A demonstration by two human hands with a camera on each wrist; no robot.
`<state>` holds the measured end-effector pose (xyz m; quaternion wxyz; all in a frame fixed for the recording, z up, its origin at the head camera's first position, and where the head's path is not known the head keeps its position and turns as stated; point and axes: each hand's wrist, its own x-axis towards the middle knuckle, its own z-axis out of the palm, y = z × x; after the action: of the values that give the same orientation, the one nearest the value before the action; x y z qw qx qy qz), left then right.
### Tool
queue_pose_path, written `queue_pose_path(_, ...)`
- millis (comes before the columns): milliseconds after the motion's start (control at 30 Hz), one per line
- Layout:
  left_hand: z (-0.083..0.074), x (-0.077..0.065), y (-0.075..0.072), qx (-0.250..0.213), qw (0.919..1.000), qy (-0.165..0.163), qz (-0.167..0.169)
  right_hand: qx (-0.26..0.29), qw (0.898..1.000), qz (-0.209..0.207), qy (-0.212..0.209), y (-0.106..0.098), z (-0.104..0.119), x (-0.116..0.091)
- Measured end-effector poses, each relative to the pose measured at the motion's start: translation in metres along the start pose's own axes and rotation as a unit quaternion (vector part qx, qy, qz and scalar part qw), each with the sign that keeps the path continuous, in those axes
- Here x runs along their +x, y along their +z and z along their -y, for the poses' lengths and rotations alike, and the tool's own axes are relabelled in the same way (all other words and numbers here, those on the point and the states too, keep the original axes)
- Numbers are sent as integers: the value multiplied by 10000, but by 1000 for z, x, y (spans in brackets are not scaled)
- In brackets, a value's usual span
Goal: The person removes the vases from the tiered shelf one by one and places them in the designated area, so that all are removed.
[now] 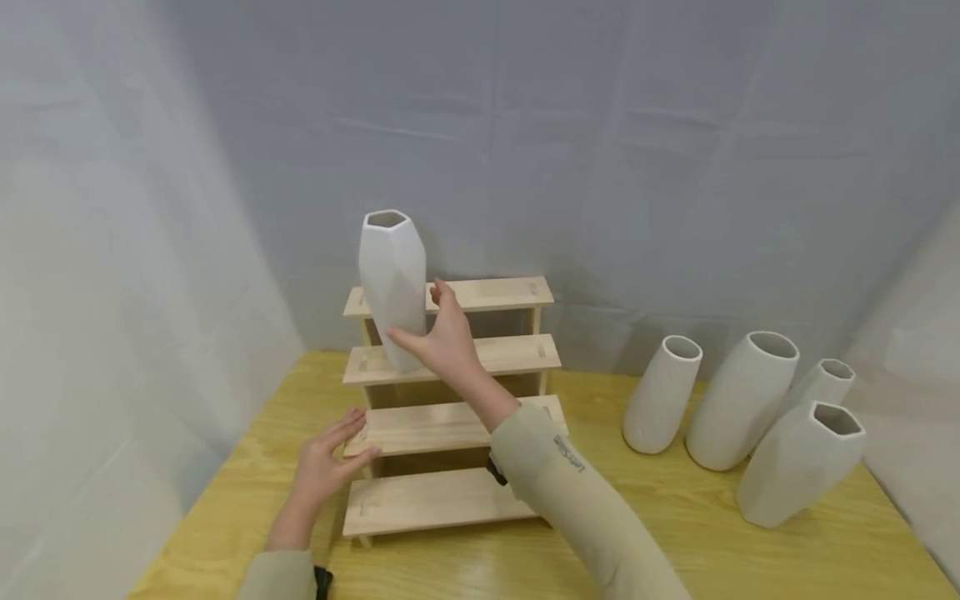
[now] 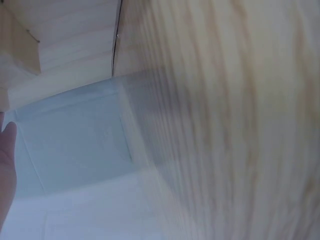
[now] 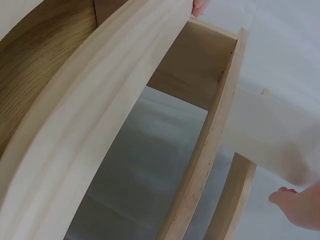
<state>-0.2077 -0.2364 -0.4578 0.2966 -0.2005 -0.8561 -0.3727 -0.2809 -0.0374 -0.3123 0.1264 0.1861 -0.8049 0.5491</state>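
Near the left end of a wooden tiered stand (image 1: 450,425), my right hand (image 1: 446,337) holds a white faceted vase (image 1: 393,271). The thumb lies across the front of the vase, while the fingers reach its right side and are partly hidden. The vase's base overlaps the second plank from the top; whether it bears weight there I cannot tell. In the right wrist view, the thumb (image 3: 285,200) shows beside the pale, blurred vase (image 3: 270,135). My left hand (image 1: 326,462) grips the left end of the third plank down, fingers at the end and thumb at the front edge.
Several white vases stand upright on the right of the yellow wooden table (image 1: 585,542): a slim one (image 1: 663,396), a wider one (image 1: 738,404), a partly hidden one (image 1: 821,383) and a faceted one (image 1: 798,467). Grey-white sheeting (image 1: 600,167) hangs behind the table.
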Motion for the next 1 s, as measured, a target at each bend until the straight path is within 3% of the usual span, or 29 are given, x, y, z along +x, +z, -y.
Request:
queue_pose_path(200,-2,1,1,-145,9999,-21,41,193,9994,-199,-215,9,1,7)
queue_pose_path(833,-3,1,1,-65,9998,-162,80,0,9985,-359,-422,15,-1,11)
queue_pose_path(1000,-2,1,0,-98,9996,-242,130,259,9976,-470,-449,13,-2,11)
